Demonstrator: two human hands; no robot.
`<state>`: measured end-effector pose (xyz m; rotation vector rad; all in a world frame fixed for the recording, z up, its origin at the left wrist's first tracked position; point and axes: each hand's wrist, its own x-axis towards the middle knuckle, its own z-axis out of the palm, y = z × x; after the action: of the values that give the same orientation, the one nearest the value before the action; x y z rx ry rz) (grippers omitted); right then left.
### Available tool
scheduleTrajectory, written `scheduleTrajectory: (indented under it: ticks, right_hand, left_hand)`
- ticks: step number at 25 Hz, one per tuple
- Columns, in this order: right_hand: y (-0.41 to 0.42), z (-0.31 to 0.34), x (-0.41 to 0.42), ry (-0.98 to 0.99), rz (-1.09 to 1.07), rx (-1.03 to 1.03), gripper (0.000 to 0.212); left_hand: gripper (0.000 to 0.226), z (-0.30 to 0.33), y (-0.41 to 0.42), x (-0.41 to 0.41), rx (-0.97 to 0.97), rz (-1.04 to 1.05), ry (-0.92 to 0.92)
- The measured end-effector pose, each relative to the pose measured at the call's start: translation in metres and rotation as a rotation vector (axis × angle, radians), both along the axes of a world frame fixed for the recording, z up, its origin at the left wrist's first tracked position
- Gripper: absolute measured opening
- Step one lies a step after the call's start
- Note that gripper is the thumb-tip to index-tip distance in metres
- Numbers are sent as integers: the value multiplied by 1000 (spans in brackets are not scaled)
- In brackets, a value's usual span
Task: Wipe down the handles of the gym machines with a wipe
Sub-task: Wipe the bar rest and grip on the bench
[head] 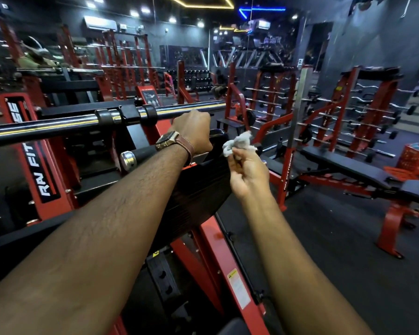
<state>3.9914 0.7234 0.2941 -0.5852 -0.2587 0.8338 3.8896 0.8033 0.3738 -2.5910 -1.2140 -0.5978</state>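
While we stand over the red machine, our left hand reaches forward with its fingers curled over something at the far edge of the black pad; what exactly they hold is hidden behind the hand, so we cannot tell if it is a handle or the pad itself. Our right hand is a little nearer to us and to the right, and its fingers pinch a crumpled white wipe, which sticks up above the fingertips and touches nothing else. The closest handle that we see clearly is the short black handle with a shiny metal cap at its end, and it lies to the left of the wipe, partly hidden behind our left wrist and the wristwatch. Its long axis runs roughly left to right and slightly away from us, almost parallel to the long chrome bar above it. So the wipe is on the wrong side: to reach this handle, the right hand would have to cross under or over the left forearm, or the left hand must first move away. We judge that the wiping of this handle is not yet begun, because the wipe is well apart from it. The left hand is nearer to the handle, but it carries no wipe.
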Motion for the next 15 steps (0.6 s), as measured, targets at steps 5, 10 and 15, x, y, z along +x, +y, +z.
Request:
scheduleTrajectory:
  ticks: [5,10,15]
  right_hand:
    - [31,12,-7,-610,-349,-453,11]
    - [30,0,-40,-1207,-589,-346,23]
    - [54,13,-6,-927,-679,-484,13]
  left_hand:
    - [38,-2,-16,-19,11,-6,52]
    - [50,-7,-13,-62,49,90,262]
    - [36,-8,-9,-61,29,77,270]
